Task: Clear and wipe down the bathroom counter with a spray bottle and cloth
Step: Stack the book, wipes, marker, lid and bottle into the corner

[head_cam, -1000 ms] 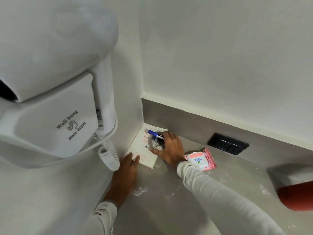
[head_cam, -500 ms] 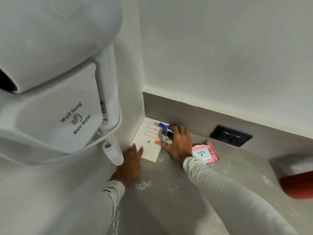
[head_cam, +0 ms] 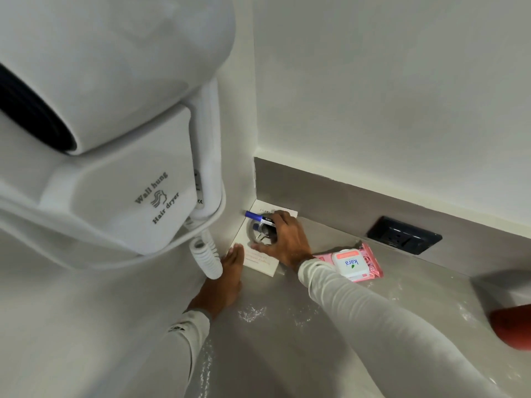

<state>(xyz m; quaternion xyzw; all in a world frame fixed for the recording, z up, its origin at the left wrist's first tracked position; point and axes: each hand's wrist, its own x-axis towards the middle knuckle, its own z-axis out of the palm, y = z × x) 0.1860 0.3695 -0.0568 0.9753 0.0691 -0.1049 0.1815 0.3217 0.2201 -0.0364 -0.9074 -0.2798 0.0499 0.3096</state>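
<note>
A white book [head_cam: 260,261] lies in the far left corner of the grey counter [head_cam: 287,346]. My right hand [head_cam: 287,244] rests on top of it, closed around a blue-capped marker [head_cam: 254,216] and a round clear object [head_cam: 258,232] whose kind I cannot tell. My left hand [head_cam: 227,278] lies flat on the counter, its fingertips touching the book's near left edge and holding nothing. A pink pack of wipes [head_cam: 353,264] sits just right of my right wrist. No spray bottle or cloth is in view.
A wall-hung hair dryer [head_cam: 115,145] fills the upper left, its coiled cord [head_cam: 207,258] hanging beside my left hand. A black outlet [head_cam: 403,235] sits in the backsplash. A red object [head_cam: 514,328] shows at the right edge. White specks [head_cam: 250,313] dot the counter.
My right hand, with the marker and round object, has shifted left from the book's right edge to over its middle, covering the printed text. The left hand has stayed at the book's edge.
</note>
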